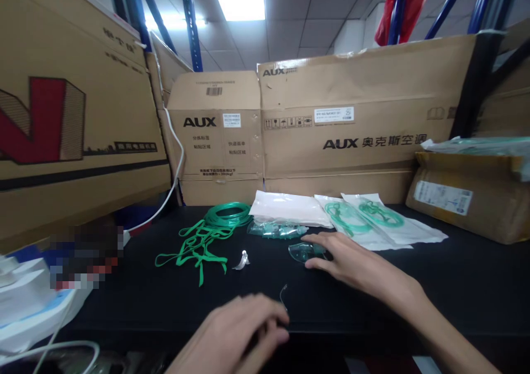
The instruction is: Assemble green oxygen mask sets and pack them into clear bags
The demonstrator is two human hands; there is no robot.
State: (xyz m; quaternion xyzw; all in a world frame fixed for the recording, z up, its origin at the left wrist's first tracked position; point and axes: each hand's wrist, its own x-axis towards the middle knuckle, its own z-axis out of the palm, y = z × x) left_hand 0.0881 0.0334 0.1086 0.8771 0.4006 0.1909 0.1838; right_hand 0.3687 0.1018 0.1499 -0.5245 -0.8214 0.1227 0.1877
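My right hand (pixel 345 258) reaches across from the right, with its thumb and fingers around a clear plastic oxygen mask (pixel 295 252) on the black table. The palm side of the grip is hidden. Nearer to me, my left hand (pixel 240 330) hovers at the table's front edge, fingers bent and a gap between thumb and forefinger. Just past its fingertips is a thin, pale, curved strip (pixel 283 292), too fine to name. A small clear plastic piece (pixel 242 260) lies between the hands and a coil of green tubing (pixel 227 215). Green elastic straps (pixel 194 247) spread out beside that coil.
Behind the mask lie a stack of white packets (pixel 290 207), more clear masks (pixel 277 230) and packaged green tubing (pixel 348 217). An open carton (pixel 467 194) stands at right. Large cardboard boxes (pixel 343 114) wall off the back. A white power strip (pixel 41 302) with cables is at left.
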